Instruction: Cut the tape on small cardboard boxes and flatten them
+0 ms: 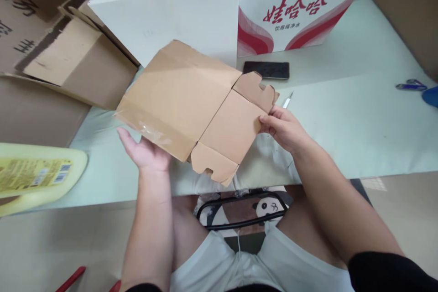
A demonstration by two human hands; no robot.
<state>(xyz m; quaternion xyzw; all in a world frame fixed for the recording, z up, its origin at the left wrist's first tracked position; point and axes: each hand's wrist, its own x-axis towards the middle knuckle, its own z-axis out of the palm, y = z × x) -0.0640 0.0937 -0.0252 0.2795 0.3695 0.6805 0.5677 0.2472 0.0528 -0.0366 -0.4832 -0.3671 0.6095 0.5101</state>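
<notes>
Lap: a panda-print bag with a black frame [246,210] sits between the knees, just below the desk edge.
Left hand: the left hand [145,153] lies palm up under the taped lower-left edge of the sheet. Its grip is spread flat and only props the sheet; the fingertips are hidden beneath it.
Right hand: the right hand [285,127] has its grip closed in a pinch, thumb on top, on the right edge of the smaller panel.
Held thing: the flattened brown corrugated cardboard box [185,96] is held tilted above the pale green desk [359,114], between both hands, with its notched flaps hanging free.
Handling: it is probably light and fairly stiff across the panels, but it hinges at the creases, so the flaps will likely swing. The edges look dry and easy to pinch. The taped strip may be slicker.
Where to hold: the flat panels near a crease look best, not the thin notched tabs, which could bend or tear.
Near side, left: a pale yellow plastic bottle [34,175] lies on its side.
Beyond: a black phone [266,70] lies flat on the desk, apart from the sheet.
Far: a white carton with red print [294,13] and open brown cartons [78,64] stand behind.
</notes>
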